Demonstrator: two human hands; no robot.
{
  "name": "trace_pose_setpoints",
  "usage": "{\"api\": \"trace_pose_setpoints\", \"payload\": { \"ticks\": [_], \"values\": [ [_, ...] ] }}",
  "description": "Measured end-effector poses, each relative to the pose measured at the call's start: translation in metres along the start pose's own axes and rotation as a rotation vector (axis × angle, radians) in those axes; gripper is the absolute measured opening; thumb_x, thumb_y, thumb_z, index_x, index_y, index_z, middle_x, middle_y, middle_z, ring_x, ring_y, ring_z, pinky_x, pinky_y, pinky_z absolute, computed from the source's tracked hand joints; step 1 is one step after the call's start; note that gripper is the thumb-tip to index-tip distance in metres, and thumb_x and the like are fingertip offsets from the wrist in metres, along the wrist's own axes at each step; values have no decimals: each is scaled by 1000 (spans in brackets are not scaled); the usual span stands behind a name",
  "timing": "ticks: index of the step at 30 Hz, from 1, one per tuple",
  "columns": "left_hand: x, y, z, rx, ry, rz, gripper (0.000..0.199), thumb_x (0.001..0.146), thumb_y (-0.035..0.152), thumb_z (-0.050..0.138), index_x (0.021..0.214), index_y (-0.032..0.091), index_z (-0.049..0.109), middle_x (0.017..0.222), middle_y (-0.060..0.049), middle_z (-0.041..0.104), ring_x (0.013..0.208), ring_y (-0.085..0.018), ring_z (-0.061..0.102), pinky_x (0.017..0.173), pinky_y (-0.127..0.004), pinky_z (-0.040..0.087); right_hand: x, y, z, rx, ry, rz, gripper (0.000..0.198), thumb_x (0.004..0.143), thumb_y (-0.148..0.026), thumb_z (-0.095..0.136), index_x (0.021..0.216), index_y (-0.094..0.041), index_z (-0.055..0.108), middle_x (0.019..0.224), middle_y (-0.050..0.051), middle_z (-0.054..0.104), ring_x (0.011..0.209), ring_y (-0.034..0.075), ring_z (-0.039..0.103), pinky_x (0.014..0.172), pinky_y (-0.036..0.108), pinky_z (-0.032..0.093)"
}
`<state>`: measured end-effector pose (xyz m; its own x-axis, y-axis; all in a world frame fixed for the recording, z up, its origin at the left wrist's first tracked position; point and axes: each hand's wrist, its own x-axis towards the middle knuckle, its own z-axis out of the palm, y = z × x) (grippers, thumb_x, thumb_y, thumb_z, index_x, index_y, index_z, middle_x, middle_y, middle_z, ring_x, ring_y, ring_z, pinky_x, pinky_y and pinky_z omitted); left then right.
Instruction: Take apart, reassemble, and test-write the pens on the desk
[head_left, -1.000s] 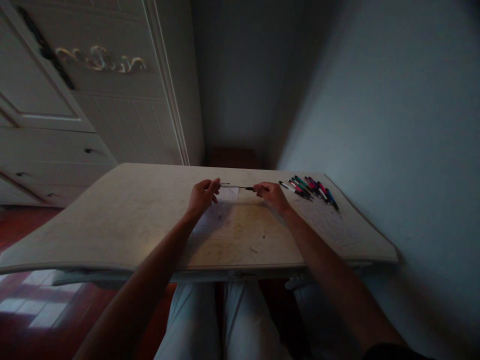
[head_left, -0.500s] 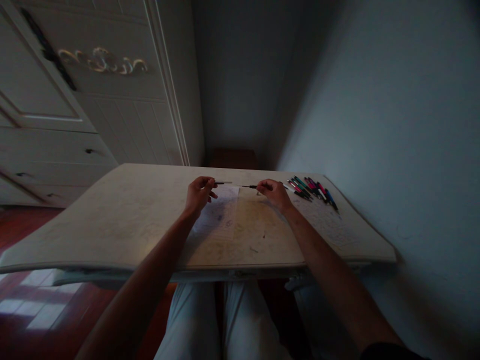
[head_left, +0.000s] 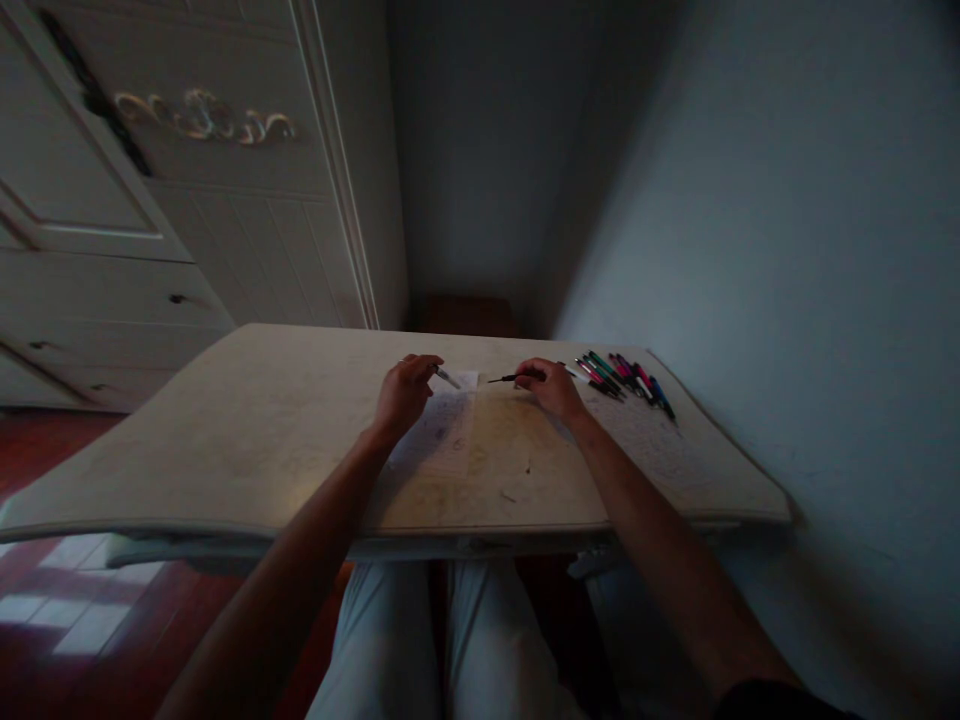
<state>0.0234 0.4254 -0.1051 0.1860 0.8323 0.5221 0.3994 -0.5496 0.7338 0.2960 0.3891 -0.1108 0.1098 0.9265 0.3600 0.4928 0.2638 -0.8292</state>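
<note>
While the left hand (head_left: 406,392) pinches a tube (head_left: 448,377) and the right hand (head_left: 549,387), apparently, a rod (head_left: 505,378), both are held apart; any joining demands alignment.

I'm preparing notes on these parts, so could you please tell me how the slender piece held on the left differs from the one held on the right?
Colour: the left piece looks mostly pale; the right piece looks dark.
Pose: the left piece slants down toward the right, while the right piece lies nearly level.
Both are slender, one held by the left hand, the other by the right hand, with a gap between them.
</note>
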Motion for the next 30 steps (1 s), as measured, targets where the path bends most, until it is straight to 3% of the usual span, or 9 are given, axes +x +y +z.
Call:
{"api": "trace_pose_setpoints", "payload": {
  "ticks": [3, 8, 13, 21, 27, 30],
  "values": [
    [0, 0, 0, 21, -28, 41, 24, 87, 19, 50, 96, 17, 72, 90, -6, 68, 49, -9, 58, 58, -26, 49, 0, 1, 0, -24, -8, -5, 8, 71, -24, 68, 77, -20, 68, 75, 2, 69, 71, 18, 63, 73, 32, 48],
    [1, 0, 1, 20, -5, -41, 22, 87, 21, 52, 97, 18, 71, 87, -4, 71, 54, -11, 62, 59, -24, 49, 0, 2, -1, -48, 9, -26, 8, 71, -25, 68, 77, -20, 68, 76, 2, 70, 72, 17, 63, 74, 31, 49],
    [0, -2, -2, 116, -9, -63, 20, 84, 22, 56, 96, 20, 72, 83, -4, 74, 72, -19, 69, 71, -28, 52, 0, 1, 1, 0, 19, -15, 10, 72, -27, 67, 78, -19, 68, 76, 3, 70, 71, 17, 64, 71, 30, 49],
    [-3, -7, -3, 367, -101, 42, 17, 75, 20, 68, 91, 23, 74, 101, -10, 74, 103, -32, 63, 96, -47, 46, -1, -4, 1, 35, -7, 19, 12, 70, -28, 69, 78, -19, 68, 73, 3, 70, 68, 17, 64, 69, 30, 50],
    [-6, 6, 3, 193, -141, 260, 29, 83, 35, 70, 109, 22, 72, 109, -10, 72, 106, -27, 61, 97, -44, 46, -7, -18, 9, 12, -33, -23, 11, 70, -27, 68, 78, -19, 68, 79, 4, 70, 75, 18, 63, 74, 31, 49],
    [-10, 9, 9, 131, -198, 285, 28, 82, 36, 73, 107, 23, 74, 106, -10, 72, 100, -25, 63, 92, -40, 49, -11, -24, 14, 19, -47, -27, 11, 71, -26, 68, 79, -18, 68, 82, 5, 70, 78, 19, 63, 75, 31, 49]
  ]
}}
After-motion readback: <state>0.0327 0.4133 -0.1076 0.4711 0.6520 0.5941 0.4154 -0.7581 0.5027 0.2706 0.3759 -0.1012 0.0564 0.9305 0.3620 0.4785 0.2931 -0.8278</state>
